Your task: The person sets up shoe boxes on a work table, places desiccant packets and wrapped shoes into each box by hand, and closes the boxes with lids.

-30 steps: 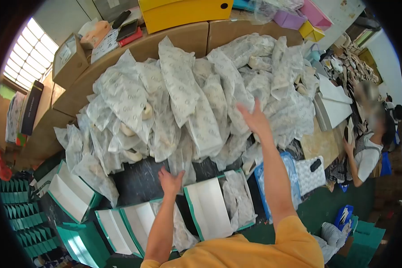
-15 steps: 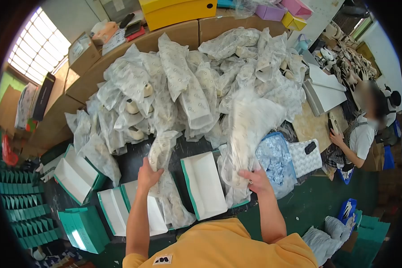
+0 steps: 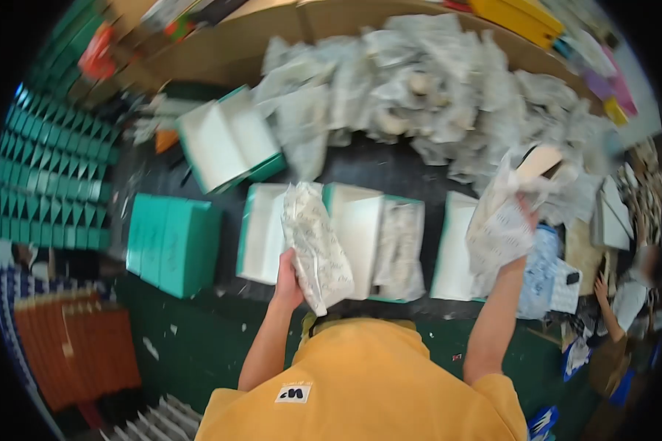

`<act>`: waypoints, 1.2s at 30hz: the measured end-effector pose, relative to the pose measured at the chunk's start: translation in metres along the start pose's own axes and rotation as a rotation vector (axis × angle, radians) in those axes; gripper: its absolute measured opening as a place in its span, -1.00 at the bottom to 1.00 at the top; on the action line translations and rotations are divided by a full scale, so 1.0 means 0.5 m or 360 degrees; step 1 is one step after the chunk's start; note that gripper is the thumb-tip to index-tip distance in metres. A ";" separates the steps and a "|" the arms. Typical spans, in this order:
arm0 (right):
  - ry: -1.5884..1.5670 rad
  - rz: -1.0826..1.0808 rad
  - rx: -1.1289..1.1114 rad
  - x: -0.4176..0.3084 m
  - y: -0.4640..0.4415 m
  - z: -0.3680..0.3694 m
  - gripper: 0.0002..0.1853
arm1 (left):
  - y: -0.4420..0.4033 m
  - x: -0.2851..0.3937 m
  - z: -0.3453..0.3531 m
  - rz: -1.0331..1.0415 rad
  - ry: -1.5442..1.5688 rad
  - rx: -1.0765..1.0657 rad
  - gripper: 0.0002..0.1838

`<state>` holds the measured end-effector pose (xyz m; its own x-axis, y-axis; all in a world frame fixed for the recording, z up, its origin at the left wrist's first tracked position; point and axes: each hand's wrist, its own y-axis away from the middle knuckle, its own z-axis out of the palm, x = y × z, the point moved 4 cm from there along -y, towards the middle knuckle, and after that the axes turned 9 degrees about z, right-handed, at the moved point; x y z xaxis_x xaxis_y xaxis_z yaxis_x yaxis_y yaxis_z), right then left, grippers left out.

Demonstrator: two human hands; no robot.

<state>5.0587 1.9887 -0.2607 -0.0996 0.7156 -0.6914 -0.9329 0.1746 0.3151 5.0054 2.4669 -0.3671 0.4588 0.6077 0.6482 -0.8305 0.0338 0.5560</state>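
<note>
My left hand [image 3: 290, 281] grips a shoe in a printed translucent bag [image 3: 318, 246], held above an open green box with a white inside [image 3: 262, 242]. My right hand [image 3: 526, 224] is partly hidden by a second bagged shoe [image 3: 502, 224] that it holds; a beige shoe with a dark opening [image 3: 541, 163] shows at the bag's upper end. Between my hands, another bagged item [image 3: 400, 246] lies in an open box [image 3: 354, 228]. Below the right-hand bag stands another open white-lined box [image 3: 452, 246].
A heap of bagged shoes [image 3: 434, 88] covers the back of the dark table. A shut green box [image 3: 173, 239] and an open one [image 3: 232, 140] stand left. Green boxes [image 3: 51, 176] are stacked farther left. A blue-lined basket [image 3: 538, 275] and another person [image 3: 632, 301] are at right.
My view has swung left. The left-hand bag has moved over the leftmost front box. The right-hand bag has tilted, and its shoe now shows at the top.
</note>
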 end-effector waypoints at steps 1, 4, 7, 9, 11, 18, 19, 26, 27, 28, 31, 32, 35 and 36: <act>0.0030 0.0053 -0.0053 0.057 -0.021 0.050 -0.61 | 0.015 0.039 -0.067 0.0008 0.0020 0.0067 -0.30; -0.0170 0.0389 -0.0313 0.300 -0.040 0.232 -0.58 | -0.003 0.144 -0.230 0.0097 -0.0046 -0.0017 -0.39; 0.1396 0.0589 -0.0384 0.588 -0.043 0.391 -0.50 | -0.060 0.207 -0.251 0.0233 -0.0589 -0.0152 -0.42; 0.3126 0.0087 -0.0460 0.660 0.011 0.537 -0.51 | -0.165 0.154 -0.240 0.0167 -0.1819 -0.0523 -0.41; 0.3648 -0.0155 -0.0444 0.707 0.011 0.552 -0.46 | -0.162 0.141 -0.193 0.0317 -0.1692 -0.0600 -0.39; 0.2551 -0.0056 0.0232 0.664 0.123 0.404 -0.37 | -0.167 -0.007 -0.131 0.1435 -0.3749 -0.1194 -0.39; 0.2577 -0.0027 0.0306 0.599 0.141 0.432 -0.34 | -0.177 -0.020 -0.115 0.1250 -0.3911 -0.1293 -0.38; 0.2305 0.0388 0.1003 0.486 0.124 -0.028 -0.27 | -0.162 0.224 -0.059 0.1658 -0.3065 -0.0573 -0.11; 0.1865 0.0494 0.0886 0.519 0.098 -0.088 -0.26 | -0.189 0.258 -0.099 0.1667 -0.2904 -0.0306 -0.16; 0.1856 0.0499 0.0882 0.545 0.093 -0.110 -0.26 | -0.219 0.283 -0.155 0.1659 -0.2734 -0.0035 -0.21; 0.1789 0.0259 0.0919 0.580 0.087 -0.135 -0.37 | -0.287 0.258 -0.286 0.0194 -0.2266 -0.0019 -0.36; 0.1775 0.0251 0.0935 0.582 0.084 -0.132 -0.37 | -0.263 0.274 -0.239 0.0350 -0.1840 0.0029 -0.42; 0.2167 -0.0476 0.0808 0.465 0.110 -0.018 -0.48 | -0.164 0.297 -0.100 0.0306 -0.1299 0.0061 -0.32; 0.2272 -0.0785 0.0677 0.385 0.135 0.047 -0.47 | -0.140 0.282 -0.058 0.0288 -0.1528 0.0129 -0.20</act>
<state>4.9847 2.1542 -0.3573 -0.2882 -0.6313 -0.7200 -0.8333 0.5358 -0.1362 5.1190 2.5732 -0.3300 0.4182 -0.3067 0.8550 -0.9059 -0.0726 0.4171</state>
